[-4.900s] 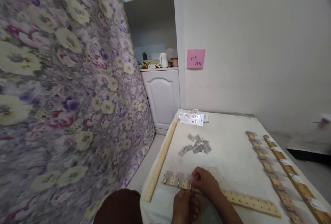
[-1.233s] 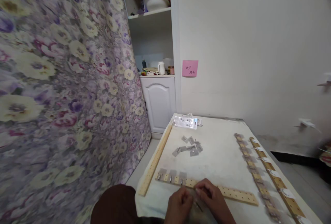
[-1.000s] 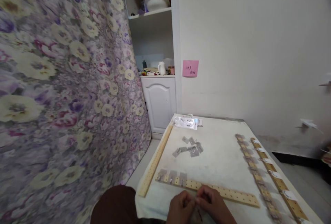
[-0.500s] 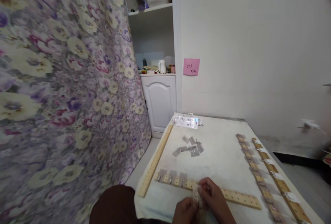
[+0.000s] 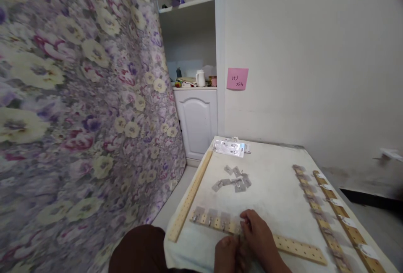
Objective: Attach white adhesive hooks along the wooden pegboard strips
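A perforated wooden strip (image 5: 292, 246) lies across the near part of the white table (image 5: 277, 193). Three clear adhesive hooks (image 5: 210, 216) are stuck on its left end. My right hand (image 5: 260, 237) rests closed over the strip just right of those hooks, pinching a small clear hook piece against it. My left hand (image 5: 227, 256) is closed right below, fingers touching the same piece. A loose pile of clear hooks (image 5: 234, 179) lies at the table's middle.
Another wooden strip (image 5: 190, 197) runs along the table's left edge; two more strips with hooks (image 5: 327, 218) lie at the right. A clear packet (image 5: 229, 147) sits at the far edge. A floral curtain (image 5: 78, 109) hangs left. A white cabinet (image 5: 197, 117) stands behind.
My hands have lifted from the near table edge up onto the strip, bringing the small hook piece beside the third hook. The view has shifted slightly.
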Motion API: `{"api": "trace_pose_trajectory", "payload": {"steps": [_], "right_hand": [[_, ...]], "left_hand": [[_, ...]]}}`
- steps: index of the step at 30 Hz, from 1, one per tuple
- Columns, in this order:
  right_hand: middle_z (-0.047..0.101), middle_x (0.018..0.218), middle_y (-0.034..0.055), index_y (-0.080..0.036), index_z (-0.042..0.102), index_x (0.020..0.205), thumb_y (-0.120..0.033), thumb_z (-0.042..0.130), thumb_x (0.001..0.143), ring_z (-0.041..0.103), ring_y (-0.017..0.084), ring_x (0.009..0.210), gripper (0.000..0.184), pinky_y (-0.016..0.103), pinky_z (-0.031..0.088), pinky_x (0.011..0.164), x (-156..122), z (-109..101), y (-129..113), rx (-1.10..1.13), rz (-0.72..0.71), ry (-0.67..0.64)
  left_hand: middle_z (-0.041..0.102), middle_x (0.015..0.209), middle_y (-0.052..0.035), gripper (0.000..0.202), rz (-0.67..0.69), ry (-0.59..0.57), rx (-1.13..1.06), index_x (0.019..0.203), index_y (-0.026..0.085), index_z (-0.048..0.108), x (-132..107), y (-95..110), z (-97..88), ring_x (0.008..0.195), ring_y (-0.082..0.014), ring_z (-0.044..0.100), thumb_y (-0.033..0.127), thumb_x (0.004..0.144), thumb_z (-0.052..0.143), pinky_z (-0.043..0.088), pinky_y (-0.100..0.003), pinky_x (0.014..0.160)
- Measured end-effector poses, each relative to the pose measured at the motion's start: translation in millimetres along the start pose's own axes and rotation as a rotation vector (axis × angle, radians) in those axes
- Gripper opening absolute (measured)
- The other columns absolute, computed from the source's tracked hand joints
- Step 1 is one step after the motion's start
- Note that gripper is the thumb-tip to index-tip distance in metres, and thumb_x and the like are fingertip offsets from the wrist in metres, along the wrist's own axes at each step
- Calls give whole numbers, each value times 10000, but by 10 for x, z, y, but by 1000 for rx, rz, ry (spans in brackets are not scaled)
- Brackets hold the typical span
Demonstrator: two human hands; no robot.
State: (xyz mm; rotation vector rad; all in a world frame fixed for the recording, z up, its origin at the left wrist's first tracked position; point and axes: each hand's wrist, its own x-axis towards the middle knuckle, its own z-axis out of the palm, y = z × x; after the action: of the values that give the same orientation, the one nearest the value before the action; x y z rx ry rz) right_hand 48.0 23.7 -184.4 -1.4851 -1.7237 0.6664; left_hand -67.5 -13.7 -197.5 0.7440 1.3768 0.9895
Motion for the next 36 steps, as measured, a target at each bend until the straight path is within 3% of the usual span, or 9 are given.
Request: {"api": "trace_pose_trajectory", "payload": {"steps": [5,13,22,36], "right_hand": [[630,813,38,-219,603,894,-226,474,745,578,193,760,198,307,432,719,14,31,64,-34,-45,2],[614,888,61,-193,594,963,-254,473,756,569,209,856,247,323,425,785,-7,12,76,-80,-42,-27],[619,922,64,-202,589,1015,-249,462,744,571,213,889,303,317,408,801,-6,-9,36,-112,20,-95],[635,923,53,-210,581,1013,-253,454,723,583,197,875,320,295,407,788,27,14,48,-136,116,-132]], "left_hand": [[568,470,-3,493,-35,92,-40,566,182,484,116,-92,55,263,-90,424,670,513,526,204,-228,300],[571,484,1,427,-60,68,-87,603,168,504,28,38,85,305,-82,450,592,561,536,237,-211,323],[574,461,-36,516,-78,87,-57,582,147,536,101,-41,120,297,-92,442,661,538,518,228,-219,324],[596,474,-29,411,-99,42,-84,632,150,532,54,18,90,312,-105,484,559,598,552,243,-217,329]]}}
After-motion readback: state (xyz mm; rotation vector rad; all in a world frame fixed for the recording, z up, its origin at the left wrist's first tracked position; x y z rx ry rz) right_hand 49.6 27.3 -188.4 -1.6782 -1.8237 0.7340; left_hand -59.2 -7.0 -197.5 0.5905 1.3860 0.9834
